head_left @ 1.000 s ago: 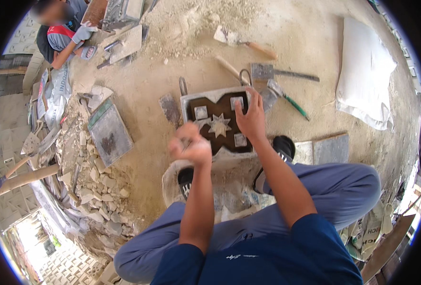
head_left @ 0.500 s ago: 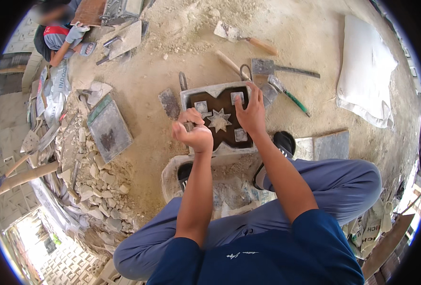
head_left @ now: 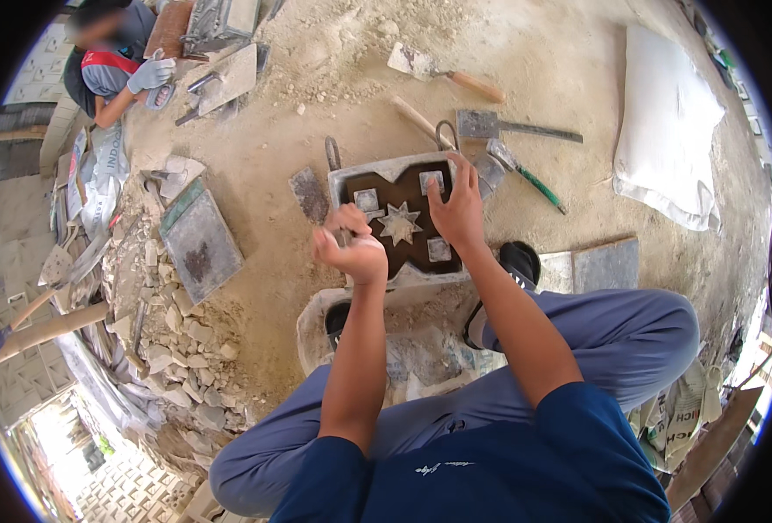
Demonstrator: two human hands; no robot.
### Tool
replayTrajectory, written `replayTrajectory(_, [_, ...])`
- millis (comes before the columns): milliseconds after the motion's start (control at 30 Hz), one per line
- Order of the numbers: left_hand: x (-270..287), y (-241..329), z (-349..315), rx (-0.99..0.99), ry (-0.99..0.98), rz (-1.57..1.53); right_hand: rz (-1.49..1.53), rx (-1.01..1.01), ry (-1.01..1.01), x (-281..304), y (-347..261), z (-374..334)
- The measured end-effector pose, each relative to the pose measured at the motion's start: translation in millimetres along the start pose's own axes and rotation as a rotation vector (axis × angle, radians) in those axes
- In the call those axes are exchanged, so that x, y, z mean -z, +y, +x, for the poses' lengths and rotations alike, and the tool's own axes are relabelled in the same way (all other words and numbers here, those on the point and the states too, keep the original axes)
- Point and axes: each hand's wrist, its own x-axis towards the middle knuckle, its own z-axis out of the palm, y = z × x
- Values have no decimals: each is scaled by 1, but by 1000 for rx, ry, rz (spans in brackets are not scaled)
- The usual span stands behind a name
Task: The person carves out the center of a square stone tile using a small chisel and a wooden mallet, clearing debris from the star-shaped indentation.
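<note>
In front of me lies a grey rectangular mould (head_left: 338, 185) with zigzag inner edges and a dark bed. A pale eight-pointed star (head_left: 400, 224) sits in its middle, with square blocks (head_left: 439, 250) around it. My left hand (head_left: 355, 248), slightly blurred, is closed at the mould's left side round a small hand tool (head_left: 344, 236); its rounded handle end shows, the rest is mostly hidden. My right hand (head_left: 460, 209) grips the mould's right side, fingers along the rim and thumb inside near the upper right block (head_left: 431, 181).
Beyond the mould lie a trowel (head_left: 473, 85), a flat-headed tool (head_left: 480, 124) and a green-handled hammer (head_left: 536, 187). A scraper blade (head_left: 309, 194) rests to its left. Rubble (head_left: 181, 344), a slab (head_left: 201, 240) and a co-worker's gloved hand (head_left: 151, 74) are further left. A white sack (head_left: 665, 131) lies right.
My left hand has shifted slightly with the tool still in it. My right hand stays on the mould. The co-worker's gloved hand has moved a little to the right.
</note>
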Motion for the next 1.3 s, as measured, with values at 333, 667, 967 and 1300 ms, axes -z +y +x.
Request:
replayTrajectory(333, [-9,24,11,74,-49,-114,-24,-14,-1,6,7,-2])
replayTrajectory(667, [4,26,5,-38,-68,-124,21,-2,33,3,0,-2])
replayTrajectory(967, [-9,11,6,97,-8,-66,13,2,24,2,-2,-1])
replayTrajectory(1300, [-5,25,7,75,-40,-105,6,-4,47,3,9,-2])
